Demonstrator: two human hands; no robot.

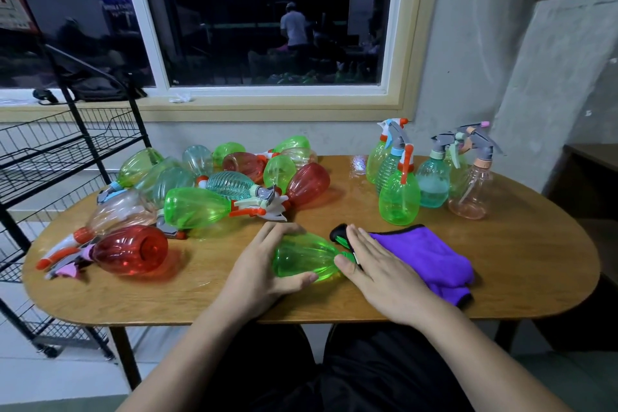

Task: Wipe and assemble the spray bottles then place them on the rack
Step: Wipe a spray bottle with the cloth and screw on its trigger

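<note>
A green spray bottle point(302, 256) lies on its side near the table's front edge, neck pointing right. My left hand point(264, 264) grips its body, fingers over the top and thumb under the near side. My right hand point(378, 264) lies flat with straight fingers over the bottle's neck and its green and black spray head point(339, 235), the thumb touching the neck. A purple cloth point(431, 257) lies just right of that hand. The black wire rack point(50, 150) stands left of the table.
Several loose bottles and spray heads, green, red, teal and peach, lie piled at the back left point(214, 187). Several assembled bottles stand upright at the back right point(431, 174). A red bottle point(130, 249) lies at the front left. The wooden table point(501, 284) ends near my lap.
</note>
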